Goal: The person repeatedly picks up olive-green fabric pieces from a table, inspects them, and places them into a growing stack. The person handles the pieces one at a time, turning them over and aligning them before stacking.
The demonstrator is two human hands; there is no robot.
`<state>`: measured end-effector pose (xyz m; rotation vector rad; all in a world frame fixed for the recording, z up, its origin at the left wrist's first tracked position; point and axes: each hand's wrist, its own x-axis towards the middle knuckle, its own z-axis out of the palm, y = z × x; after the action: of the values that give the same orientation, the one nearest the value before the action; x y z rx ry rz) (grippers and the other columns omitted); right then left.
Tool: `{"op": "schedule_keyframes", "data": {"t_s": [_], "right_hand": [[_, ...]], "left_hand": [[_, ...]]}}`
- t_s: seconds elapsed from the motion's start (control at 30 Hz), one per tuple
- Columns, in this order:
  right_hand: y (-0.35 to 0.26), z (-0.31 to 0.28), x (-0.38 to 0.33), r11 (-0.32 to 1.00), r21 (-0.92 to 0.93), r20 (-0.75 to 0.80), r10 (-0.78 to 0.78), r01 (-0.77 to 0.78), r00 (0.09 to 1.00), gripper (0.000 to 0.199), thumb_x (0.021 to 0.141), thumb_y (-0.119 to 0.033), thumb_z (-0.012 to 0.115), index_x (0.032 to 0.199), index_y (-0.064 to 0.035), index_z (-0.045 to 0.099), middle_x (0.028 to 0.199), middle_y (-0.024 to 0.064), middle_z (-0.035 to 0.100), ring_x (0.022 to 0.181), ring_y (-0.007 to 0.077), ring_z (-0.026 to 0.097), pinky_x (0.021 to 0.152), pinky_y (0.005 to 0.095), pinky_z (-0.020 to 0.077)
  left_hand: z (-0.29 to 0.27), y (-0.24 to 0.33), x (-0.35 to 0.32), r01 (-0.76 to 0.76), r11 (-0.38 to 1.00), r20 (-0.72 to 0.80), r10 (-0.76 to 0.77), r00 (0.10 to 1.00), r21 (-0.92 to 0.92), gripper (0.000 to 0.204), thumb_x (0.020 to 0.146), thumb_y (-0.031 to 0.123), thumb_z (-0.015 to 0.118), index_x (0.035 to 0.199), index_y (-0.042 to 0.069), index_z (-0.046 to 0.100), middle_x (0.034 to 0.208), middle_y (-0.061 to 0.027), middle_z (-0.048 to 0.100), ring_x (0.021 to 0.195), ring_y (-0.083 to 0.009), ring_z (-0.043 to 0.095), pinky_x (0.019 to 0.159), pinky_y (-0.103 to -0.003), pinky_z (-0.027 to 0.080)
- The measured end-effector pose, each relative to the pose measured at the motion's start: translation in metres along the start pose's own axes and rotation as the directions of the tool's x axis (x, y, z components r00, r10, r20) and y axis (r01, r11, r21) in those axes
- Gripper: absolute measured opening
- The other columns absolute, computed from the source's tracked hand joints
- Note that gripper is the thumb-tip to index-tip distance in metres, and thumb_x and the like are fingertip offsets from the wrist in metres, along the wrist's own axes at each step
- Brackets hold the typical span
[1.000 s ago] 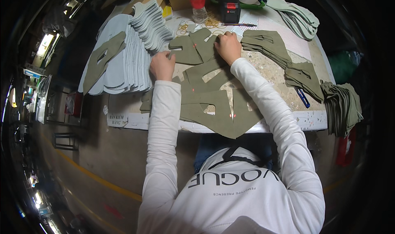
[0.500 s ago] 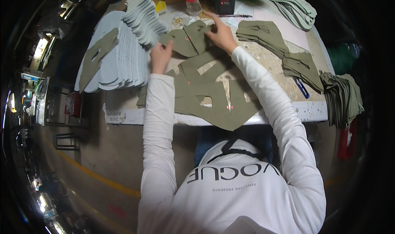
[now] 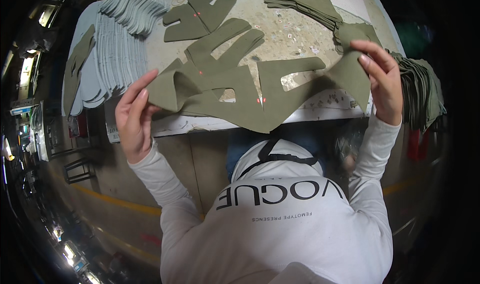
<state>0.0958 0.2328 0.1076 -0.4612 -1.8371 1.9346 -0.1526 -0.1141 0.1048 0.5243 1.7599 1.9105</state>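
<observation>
A wide olive-green cut fabric piece (image 3: 282,101), with a narrow slit and side cut-outs, spans the table's front edge. My left hand (image 3: 135,116) pinches its left end, which curls up between thumb and fingers. Its right end is lifted in my right hand (image 3: 382,79), thumb and fingers closed on it. Beyond it lie a second olive piece with long arms (image 3: 220,39) and a smaller olive piece (image 3: 215,11) with a centre seam or split. Small red light spots fall on the fabric. Some layers beneath the wide piece are hidden.
Pale grey-blue fabric stacks (image 3: 122,59) fill the table's left, with one olive piece (image 3: 80,64) on top. Olive stacks (image 3: 300,1) lie at the back right. Another olive stack (image 3: 422,91) hangs over the right edge. Fabric scraps dot the speckled tabletop (image 3: 285,39).
Both hands have come back from the small far piece and spread apart to the wide piece's ends, lifting them. The view has shifted, so the table sits higher.
</observation>
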Motion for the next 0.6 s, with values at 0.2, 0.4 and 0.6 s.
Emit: {"op": "schedule_keyframes", "data": {"t_s": [0.2, 0.4, 0.6], "right_hand": [[0.033, 0.028, -0.017, 0.987, 0.016, -0.057, 0.163, -0.163, 0.985, 0.040, 0.087, -0.007, 0.067, 0.126, -0.0012, 0.062, 0.098, 0.0041, 0.069, 0.082, 0.0062, 0.062, 0.078, 0.0209, 0.0485], [0.071, 0.074, -0.044, 0.982, 0.067, -0.145, 0.183, -0.175, 0.972, 0.052, 0.085, 0.006, 0.064, 0.136, 0.0022, 0.053, 0.102, 0.0043, 0.063, 0.090, 0.0084, 0.063, 0.082, 0.0199, 0.0478], [0.100, 0.083, -0.047, 0.974, -0.202, -0.093, 0.081, -0.099, 0.992, 0.041, 0.082, 0.007, 0.067, 0.123, 0.0049, 0.061, 0.101, 0.0046, 0.058, 0.086, 0.0095, 0.066, 0.072, 0.0187, 0.0526]], "left_hand": [[0.030, -0.007, -0.013, -0.176, 0.976, -0.062, 0.185, 0.981, 0.130, 0.038, 0.095, 0.004, 0.055, 0.131, -0.007, 0.054, 0.119, -0.0139, 0.065, 0.090, -0.0090, 0.066, 0.079, -0.020, 0.055], [0.082, -0.061, -0.045, 0.164, 0.981, 0.054, -0.170, 0.984, 0.101, 0.040, 0.095, 0.004, 0.058, 0.133, -0.005, 0.052, 0.113, -0.0125, 0.064, 0.085, -0.0075, 0.064, 0.078, -0.023, 0.054], [0.099, -0.103, -0.049, 0.137, 0.986, -0.100, -0.128, 0.987, 0.095, 0.036, 0.090, -0.005, 0.063, 0.126, -0.008, 0.056, 0.103, -0.0073, 0.059, 0.081, -0.0072, 0.063, 0.074, -0.019, 0.052]]}}
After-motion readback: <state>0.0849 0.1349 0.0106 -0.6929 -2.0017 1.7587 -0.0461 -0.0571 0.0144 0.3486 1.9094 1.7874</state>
